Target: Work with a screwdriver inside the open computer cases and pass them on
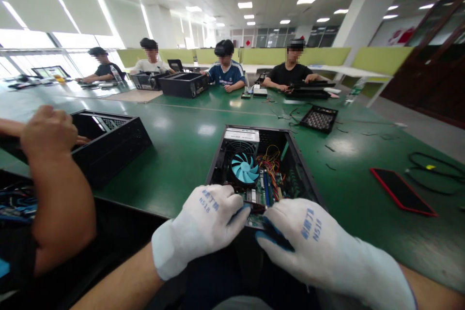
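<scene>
An open black computer case lies in front of me on the green table, its inside facing up. In it are a fan with light blue blades, a green motherboard and a tangle of coloured cables. My left hand, in a white glove with blue print, is curled closed at the case's near left edge, thumb pointing right. Across from it, my right hand, gloved alike, bends over the near right edge with its thumb below the fingers. What the fingertips hold is hidden.
A co-worker's arm reaches in at left beside another black case. Right of me lie a red-edged black panel and a black cable. A black grille part lies farther back. Several people sit across the table.
</scene>
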`<state>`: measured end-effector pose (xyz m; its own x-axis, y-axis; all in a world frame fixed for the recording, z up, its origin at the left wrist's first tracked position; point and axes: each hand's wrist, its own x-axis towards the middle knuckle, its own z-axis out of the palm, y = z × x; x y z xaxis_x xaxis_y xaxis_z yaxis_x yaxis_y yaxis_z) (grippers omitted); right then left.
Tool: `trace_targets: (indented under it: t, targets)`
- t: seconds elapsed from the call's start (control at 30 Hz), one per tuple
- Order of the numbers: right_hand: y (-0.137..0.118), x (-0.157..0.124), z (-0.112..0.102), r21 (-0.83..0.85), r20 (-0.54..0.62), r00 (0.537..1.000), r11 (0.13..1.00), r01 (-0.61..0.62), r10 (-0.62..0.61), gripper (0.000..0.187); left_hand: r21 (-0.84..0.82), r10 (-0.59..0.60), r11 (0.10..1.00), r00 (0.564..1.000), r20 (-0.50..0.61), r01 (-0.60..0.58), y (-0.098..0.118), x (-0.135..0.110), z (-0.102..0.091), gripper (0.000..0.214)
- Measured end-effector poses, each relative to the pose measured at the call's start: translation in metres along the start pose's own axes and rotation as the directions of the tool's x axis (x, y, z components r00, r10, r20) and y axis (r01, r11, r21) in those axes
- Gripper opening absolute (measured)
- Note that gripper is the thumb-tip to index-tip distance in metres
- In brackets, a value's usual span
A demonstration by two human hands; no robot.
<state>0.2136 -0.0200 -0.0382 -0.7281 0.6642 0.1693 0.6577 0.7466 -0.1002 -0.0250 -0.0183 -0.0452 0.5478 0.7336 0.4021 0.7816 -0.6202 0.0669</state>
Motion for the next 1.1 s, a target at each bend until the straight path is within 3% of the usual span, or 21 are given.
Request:
trace_targets:
  t: [0.17,0.3,0.37,0.5,0.63,0.7,0.83,1.0,1.1]
  targets:
    - [-0.016,-0.019,-0.019,0.057,-0.074,0.994,0.995,0.079,-0.074,0.026,-0.033,0.007,0.999,0.996,0.086,-0.004,0.026,-0.020,-0.007,0.029]
    - [-0.011,-0.016,-0.031,0.081,-0.028,0.982,0.979,0.186,-0.184,0.021,-0.002,-0.004,1.000,0.999,0.053,0.004,0.041,-0.029,-0.008,0.026]
    - [0.002,0.000,-0.027,0.034,0.030,0.985,0.985,0.168,-0.169,0.023,0.008,-0.012,1.000,1.000,0.014,0.012,0.044,-0.029,-0.008,0.025]
    - [0.027,0.053,-0.008,-0.186,0.185,0.983,0.982,0.023,0.012,0.041,0.010,-0.018,1.000,1.000,0.006,0.018,0.043,-0.027,-0.009,0.025]
    - [0.027,0.099,0.011,-0.292,0.434,0.894,0.956,0.024,0.110,0.051,-0.003,-0.023,1.000,1.000,0.002,0.023,0.043,-0.026,-0.011,0.025]
    - [0.021,0.110,0.019,-0.286,0.452,0.889,0.956,0.070,0.070,0.041,-0.006,-0.037,0.999,0.999,0.006,0.037,0.044,-0.027,-0.010,0.025]
    - [0.016,0.109,0.027,-0.273,0.348,0.937,0.952,0.141,-0.039,0.030,0.004,-0.050,0.999,0.999,-0.005,0.050,0.045,-0.026,-0.011,0.026]
    - [0.032,0.094,0.014,-0.296,0.424,0.903,0.932,0.209,-0.068,0.026,-0.016,-0.039,0.999,0.999,-0.007,0.039,0.045,-0.025,-0.013,0.026]
    - [0.041,0.087,0.005,-0.320,0.383,0.922,0.927,0.195,-0.062,0.028,-0.042,-0.050,0.998,0.999,-0.004,0.049,0.046,-0.026,-0.013,0.025]
